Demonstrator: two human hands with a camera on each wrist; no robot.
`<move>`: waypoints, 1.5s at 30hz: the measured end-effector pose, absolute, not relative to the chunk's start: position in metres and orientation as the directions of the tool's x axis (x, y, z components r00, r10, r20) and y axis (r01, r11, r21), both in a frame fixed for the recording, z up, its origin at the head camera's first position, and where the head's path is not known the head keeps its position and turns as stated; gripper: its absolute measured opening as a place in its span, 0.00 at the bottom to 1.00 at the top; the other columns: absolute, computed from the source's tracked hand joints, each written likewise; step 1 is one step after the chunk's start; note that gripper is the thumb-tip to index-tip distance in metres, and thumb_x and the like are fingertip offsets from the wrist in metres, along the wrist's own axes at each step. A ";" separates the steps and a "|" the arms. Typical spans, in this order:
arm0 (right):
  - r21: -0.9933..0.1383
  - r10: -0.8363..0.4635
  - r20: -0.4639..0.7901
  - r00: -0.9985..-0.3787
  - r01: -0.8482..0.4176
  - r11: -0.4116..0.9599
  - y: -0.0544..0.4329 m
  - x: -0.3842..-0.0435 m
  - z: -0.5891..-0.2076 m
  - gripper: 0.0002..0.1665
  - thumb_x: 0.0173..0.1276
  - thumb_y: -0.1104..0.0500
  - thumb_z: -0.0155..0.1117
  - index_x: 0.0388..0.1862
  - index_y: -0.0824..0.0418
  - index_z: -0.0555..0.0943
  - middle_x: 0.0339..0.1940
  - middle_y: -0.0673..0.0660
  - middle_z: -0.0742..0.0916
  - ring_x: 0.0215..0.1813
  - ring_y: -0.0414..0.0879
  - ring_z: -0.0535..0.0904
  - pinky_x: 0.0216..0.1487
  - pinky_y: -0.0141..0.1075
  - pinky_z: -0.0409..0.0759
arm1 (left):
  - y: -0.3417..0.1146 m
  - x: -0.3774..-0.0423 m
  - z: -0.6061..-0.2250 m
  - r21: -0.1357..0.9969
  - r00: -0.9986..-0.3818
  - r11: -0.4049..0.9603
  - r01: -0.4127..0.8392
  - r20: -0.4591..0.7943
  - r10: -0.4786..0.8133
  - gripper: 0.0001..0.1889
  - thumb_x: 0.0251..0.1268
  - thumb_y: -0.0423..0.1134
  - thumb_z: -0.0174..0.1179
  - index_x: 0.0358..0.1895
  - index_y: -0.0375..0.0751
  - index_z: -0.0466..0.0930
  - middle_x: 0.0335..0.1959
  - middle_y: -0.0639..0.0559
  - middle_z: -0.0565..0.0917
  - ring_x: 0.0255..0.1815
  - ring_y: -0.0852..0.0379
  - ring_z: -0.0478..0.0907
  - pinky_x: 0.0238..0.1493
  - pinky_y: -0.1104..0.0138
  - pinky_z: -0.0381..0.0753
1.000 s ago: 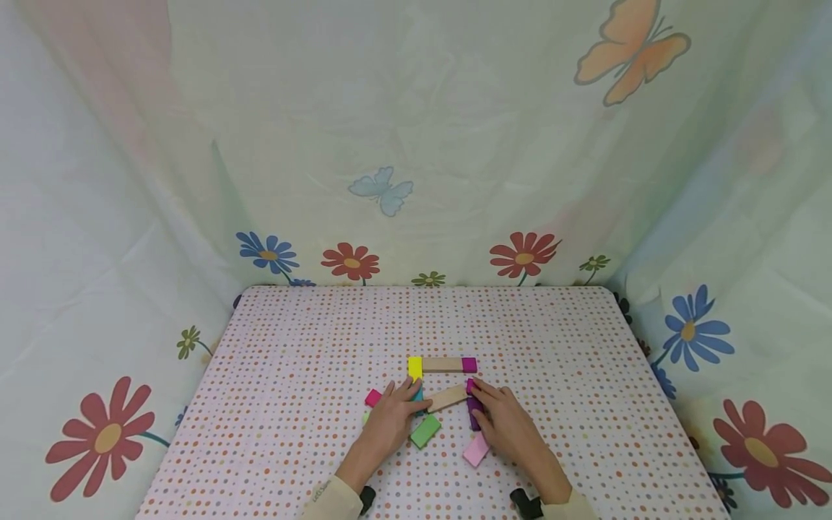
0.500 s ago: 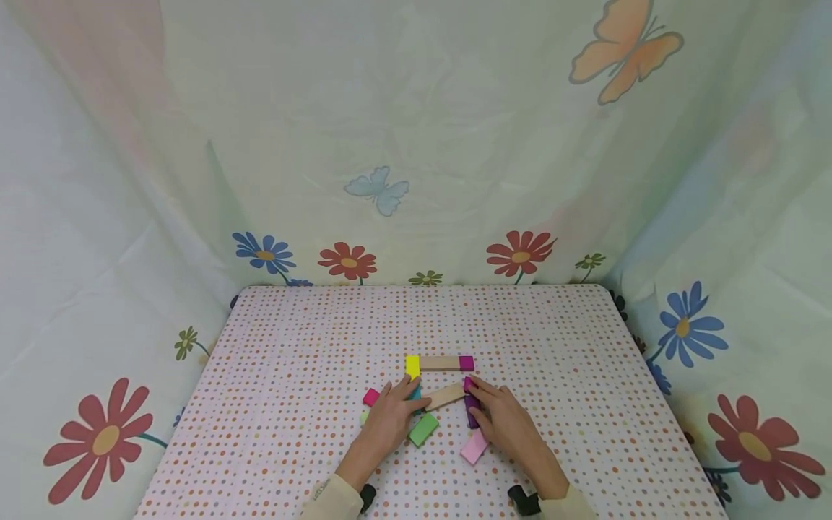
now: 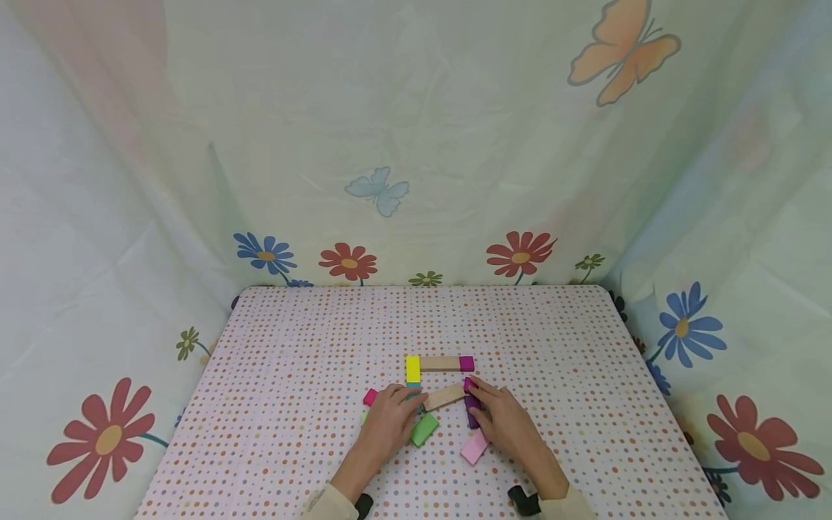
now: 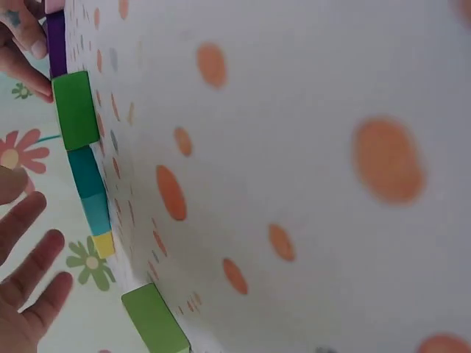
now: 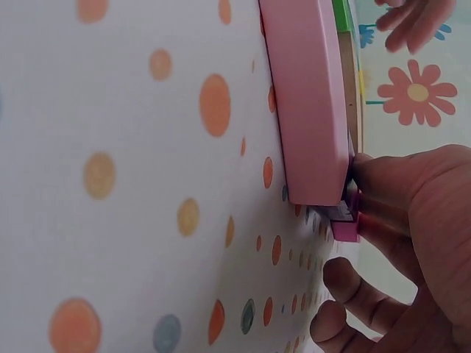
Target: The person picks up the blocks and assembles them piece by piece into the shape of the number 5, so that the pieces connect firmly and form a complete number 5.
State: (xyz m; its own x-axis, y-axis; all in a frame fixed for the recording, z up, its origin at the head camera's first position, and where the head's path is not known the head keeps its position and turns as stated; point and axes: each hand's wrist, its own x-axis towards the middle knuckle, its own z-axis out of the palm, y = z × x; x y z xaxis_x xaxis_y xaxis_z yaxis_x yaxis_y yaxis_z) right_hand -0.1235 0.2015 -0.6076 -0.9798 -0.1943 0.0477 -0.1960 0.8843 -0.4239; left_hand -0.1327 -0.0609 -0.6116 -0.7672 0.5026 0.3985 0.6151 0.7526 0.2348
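Observation:
In the head view my left hand hovers over the near end of a row with a yellow block and a blue block. The left wrist view shows its fingers spread and apart from the teal block. My right hand pinches a dark purple block between thumb and fingers, a magenta block at its far end. Between the hands a plain wooden block lies slanted. A green block lies by the left hand, a pink block beside the right thumb.
Farther back, another wooden block spans from the yellow block to a second magenta block. A hot pink block and a light green block lie left of the left hand. The dotted tabletop ends at a flowered curtain.
My left hand has drawn back slightly toward me, off the blue block, uncovering more of the row. The right hand stays at the purple block. The blocks look unmoved.

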 end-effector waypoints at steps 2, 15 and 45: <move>-0.427 -0.192 0.050 -0.980 -0.195 0.883 0.203 -0.124 -0.609 0.28 0.76 0.55 0.69 0.72 0.60 0.81 0.80 0.56 0.78 0.72 0.63 0.79 0.77 0.62 0.73 | -0.060 -0.130 -0.609 0.255 -0.770 0.749 0.612 0.410 0.489 0.13 0.71 0.37 0.70 0.56 0.50 0.90 0.53 0.55 0.91 0.51 0.57 0.83 0.52 0.65 0.85; -0.447 -0.183 0.029 -0.983 -0.176 0.877 0.203 -0.123 -0.608 0.28 0.77 0.55 0.68 0.73 0.60 0.80 0.81 0.56 0.76 0.75 0.63 0.77 0.79 0.63 0.70 | -0.060 -0.110 -0.606 0.427 -0.901 0.796 0.430 0.150 0.406 0.10 0.67 0.46 0.73 0.46 0.48 0.91 0.36 0.58 0.88 0.34 0.68 0.75 0.35 0.75 0.76; -0.406 -0.192 0.059 -0.980 -0.199 0.892 0.203 -0.122 -0.608 0.28 0.76 0.52 0.69 0.72 0.59 0.81 0.80 0.56 0.78 0.70 0.63 0.81 0.73 0.61 0.78 | -0.056 -0.103 -0.606 0.459 -0.927 0.822 0.337 0.008 0.376 0.16 0.62 0.49 0.77 0.46 0.43 0.92 0.33 0.58 0.82 0.30 0.70 0.68 0.31 0.75 0.70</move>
State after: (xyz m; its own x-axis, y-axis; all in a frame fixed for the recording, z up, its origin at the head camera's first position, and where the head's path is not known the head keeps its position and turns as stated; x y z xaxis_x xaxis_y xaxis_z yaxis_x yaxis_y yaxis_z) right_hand -0.1220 0.2031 -0.6078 -0.9797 -0.1918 0.0587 -0.1989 0.8921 -0.4056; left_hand -0.1030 -0.0560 -0.6063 -0.9268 0.3755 0.0083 0.3372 0.8221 0.4587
